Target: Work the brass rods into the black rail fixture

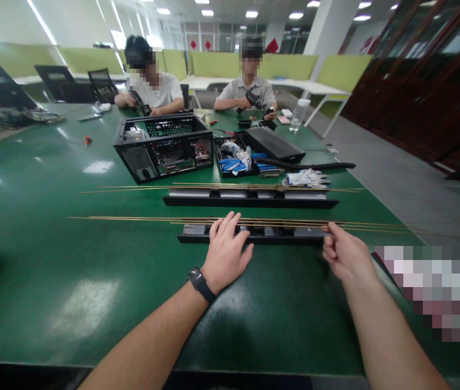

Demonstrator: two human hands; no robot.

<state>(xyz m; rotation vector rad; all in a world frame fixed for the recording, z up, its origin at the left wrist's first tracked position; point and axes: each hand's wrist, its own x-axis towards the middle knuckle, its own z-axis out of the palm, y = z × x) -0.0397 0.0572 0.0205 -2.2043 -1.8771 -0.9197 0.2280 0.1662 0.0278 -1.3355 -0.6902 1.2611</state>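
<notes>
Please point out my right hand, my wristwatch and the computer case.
Right hand (347, 252): head view, thumb side.
Wristwatch (196, 277): head view, dark face.
Computer case (165, 140): head view, upper rim of the near side.

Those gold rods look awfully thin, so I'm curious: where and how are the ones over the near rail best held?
I'd pinch the rods lightly between thumb and fingertip near the right end of the near rail, coming from the near side. They are thin, run left to right and lie close together, leaving little for a fist; the right hand appears to hold them there.
</notes>
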